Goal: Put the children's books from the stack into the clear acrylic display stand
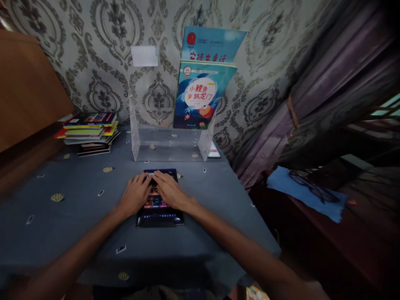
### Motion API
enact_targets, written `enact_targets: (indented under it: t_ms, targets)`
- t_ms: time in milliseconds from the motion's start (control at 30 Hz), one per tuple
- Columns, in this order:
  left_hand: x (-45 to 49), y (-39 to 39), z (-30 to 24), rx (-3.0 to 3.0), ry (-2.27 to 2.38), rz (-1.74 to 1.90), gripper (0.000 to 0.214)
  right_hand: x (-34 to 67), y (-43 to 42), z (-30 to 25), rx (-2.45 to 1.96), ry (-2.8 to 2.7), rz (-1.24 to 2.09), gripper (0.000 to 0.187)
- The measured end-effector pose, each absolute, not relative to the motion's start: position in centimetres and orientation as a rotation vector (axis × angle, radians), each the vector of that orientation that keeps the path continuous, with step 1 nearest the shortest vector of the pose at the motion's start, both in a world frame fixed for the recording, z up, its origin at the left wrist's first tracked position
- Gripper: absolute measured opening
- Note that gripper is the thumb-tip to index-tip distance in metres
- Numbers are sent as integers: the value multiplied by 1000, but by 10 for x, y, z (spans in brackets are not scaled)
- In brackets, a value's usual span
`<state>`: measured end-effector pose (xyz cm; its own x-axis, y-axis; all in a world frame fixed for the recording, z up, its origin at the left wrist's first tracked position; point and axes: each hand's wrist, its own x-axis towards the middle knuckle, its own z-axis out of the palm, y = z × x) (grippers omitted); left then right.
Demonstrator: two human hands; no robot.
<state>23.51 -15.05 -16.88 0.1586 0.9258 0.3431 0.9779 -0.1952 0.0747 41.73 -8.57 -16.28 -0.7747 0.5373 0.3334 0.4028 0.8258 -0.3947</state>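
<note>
Book (160,212), long axis toward stand (169,151), under left hand (136,191) and right hand (170,189), grip unclenched

The left hand (135,193) and right hand (170,189) cover part of the glossy black rectangular book with coloured pictures (160,219), hiding their own palms. The blue book with red characters (215,41) disappears downward behind the blue-green picture book with an orange fish (195,98), whose smallest print is illegible. The brown wooden cabinet (28,87) runs off the left edge; the bare forearms (231,233) blur downward.
</note>
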Motion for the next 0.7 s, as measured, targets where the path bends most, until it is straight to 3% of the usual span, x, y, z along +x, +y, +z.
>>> enact_targets:
  t_ms: [700]
  targets:
    - [224, -136, -162, -2309, -1926, -531, 40, 453, -70, -173, -1045, -2517, 387, 48]
